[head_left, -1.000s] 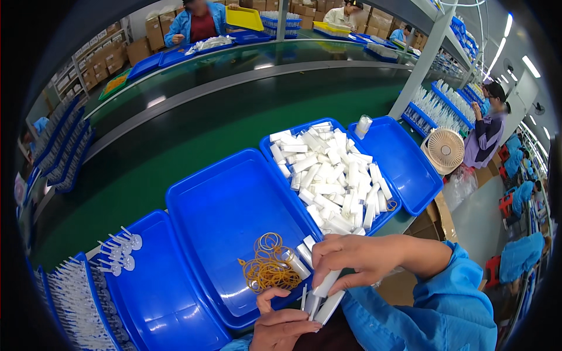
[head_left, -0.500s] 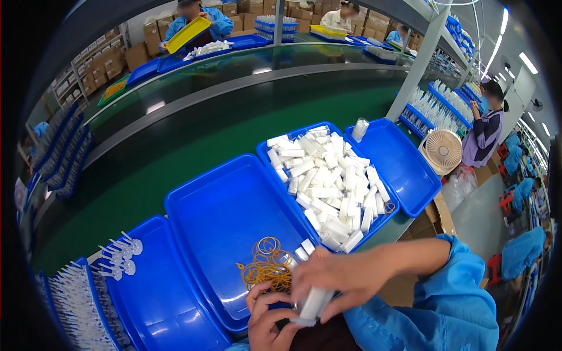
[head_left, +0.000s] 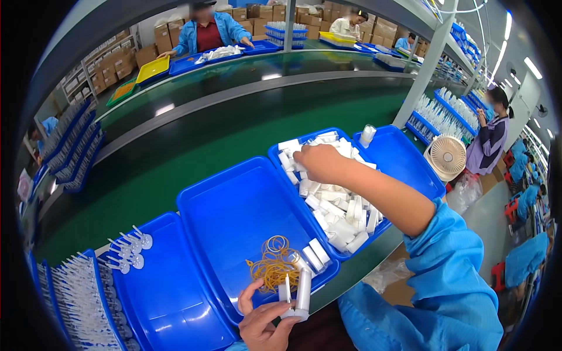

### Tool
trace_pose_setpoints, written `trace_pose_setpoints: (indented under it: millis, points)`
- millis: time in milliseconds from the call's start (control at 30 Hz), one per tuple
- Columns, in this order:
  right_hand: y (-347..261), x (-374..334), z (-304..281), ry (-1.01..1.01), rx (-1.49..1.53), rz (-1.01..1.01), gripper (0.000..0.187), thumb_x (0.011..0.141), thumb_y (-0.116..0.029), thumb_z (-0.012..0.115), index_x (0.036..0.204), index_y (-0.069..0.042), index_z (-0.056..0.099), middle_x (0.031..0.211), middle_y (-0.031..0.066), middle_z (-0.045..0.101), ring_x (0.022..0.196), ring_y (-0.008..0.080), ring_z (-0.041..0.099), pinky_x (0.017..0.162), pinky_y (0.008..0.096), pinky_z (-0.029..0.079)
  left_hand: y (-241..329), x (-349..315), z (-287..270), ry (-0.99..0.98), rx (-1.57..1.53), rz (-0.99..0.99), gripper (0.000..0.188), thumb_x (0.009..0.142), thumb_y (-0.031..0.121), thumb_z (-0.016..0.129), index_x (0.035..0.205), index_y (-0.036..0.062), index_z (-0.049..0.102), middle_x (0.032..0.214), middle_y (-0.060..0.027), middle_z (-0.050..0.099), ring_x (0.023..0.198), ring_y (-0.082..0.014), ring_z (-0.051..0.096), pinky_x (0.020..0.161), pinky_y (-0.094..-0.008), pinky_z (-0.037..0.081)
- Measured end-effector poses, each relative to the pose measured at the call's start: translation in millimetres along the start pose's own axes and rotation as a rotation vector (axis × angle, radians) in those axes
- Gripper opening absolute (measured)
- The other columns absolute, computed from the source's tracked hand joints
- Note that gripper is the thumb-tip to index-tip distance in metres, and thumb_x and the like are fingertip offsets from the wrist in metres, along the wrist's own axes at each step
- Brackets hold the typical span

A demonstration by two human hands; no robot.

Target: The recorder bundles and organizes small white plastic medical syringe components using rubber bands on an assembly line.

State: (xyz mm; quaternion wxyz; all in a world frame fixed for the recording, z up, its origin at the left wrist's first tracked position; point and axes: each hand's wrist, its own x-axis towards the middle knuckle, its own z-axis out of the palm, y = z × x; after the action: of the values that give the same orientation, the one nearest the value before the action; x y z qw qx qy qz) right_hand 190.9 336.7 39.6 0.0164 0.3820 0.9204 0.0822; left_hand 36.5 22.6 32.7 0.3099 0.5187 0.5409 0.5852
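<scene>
My left hand (head_left: 263,322), low in the view, grips a clear round base (head_left: 296,315) from which white rectangular blocks (head_left: 304,289) stand up. My right hand (head_left: 322,164) reaches over a pile of white blocks (head_left: 336,219) in a blue tray (head_left: 342,254). Its fingers are curled down at the pile's left side, and what they hold is hidden. Beside my left hand, a tangle of yellow-brown rubber bands (head_left: 272,266) lies in the middle blue tray (head_left: 228,205). A few loose white blocks (head_left: 316,253) sit at that tray's right edge.
At far left a blue tray (head_left: 158,281) holds several clear stemmed pieces (head_left: 130,248), next to racks of similar pieces (head_left: 73,298). Another blue tray (head_left: 404,161) carries a clear cup-shaped piece (head_left: 367,136). A fan (head_left: 447,157) and a grey post (head_left: 426,73) stand right. Co-workers sit across the belt.
My right hand has left the held piece and moved up and away to the pile. My left hand still holds the base. Across the belt, a co-worker has lowered a yellow tray.
</scene>
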Motion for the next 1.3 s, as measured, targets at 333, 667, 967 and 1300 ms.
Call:
trace_pose_setpoints:
  millis: [333, 667, 967, 1300]
  points:
    - [-103, -92, -46, -0.234, 1.566, 0.224, 0.03, 0.084, -0.026, 0.061, 0.109, -0.011, 0.054, 0.066, -0.0009, 0.052, 0.054, 0.0029, 0.047, 0.047, 0.0181, 0.038, -13, 7, 6, -0.147, 0.003, 0.192, 0.013, 0.068, 0.001, 0.066, 0.08, 0.0068, 0.067, 0.081, -0.0083, 0.063, 0.088, -0.0264, 0.057, 0.094, -0.0456, 0.029]
    - [-114, -109, -32, -0.336, 2.071, 0.308, 0.022, 0.091, -0.026, 0.051, 0.1, -0.006, 0.049, 0.076, -0.0008, 0.051, 0.069, 0.0055, 0.048, 0.058, 0.021, 0.038, -12, 5, 6, -0.125, 0.038, 0.151, 0.009, 0.07, 0.003, 0.065, 0.078, 0.0078, 0.068, 0.078, -0.0061, 0.063, 0.081, -0.0222, 0.058, 0.095, -0.0457, 0.029]
    - [-98, -123, -54, -0.182, 1.336, -0.078, 0.018, 0.093, -0.023, 0.045, 0.094, -0.005, 0.044, 0.076, 0.0046, 0.054, 0.071, 0.0105, 0.051, 0.062, 0.0264, 0.04, -13, 1, 7, -0.152, 0.022, 0.064, 0.006, 0.071, 0.005, 0.066, 0.075, 0.0095, 0.068, 0.075, -0.0044, 0.063, 0.087, -0.0255, 0.056, 0.095, -0.0471, 0.029]
    - [-101, -134, -55, -0.31, 1.477, -0.21, 0.017, 0.092, -0.02, 0.046, 0.095, -0.004, 0.044, 0.076, 0.0109, 0.059, 0.071, 0.0218, 0.058, 0.063, 0.0315, 0.044, -19, -3, 8, -0.138, 0.26, 0.416, 0.018, 0.075, 0.023, 0.068, 0.085, 0.0115, 0.058, 0.104, -0.012, 0.057, 0.113, -0.0418, 0.04, 0.095, -0.0518, 0.028]
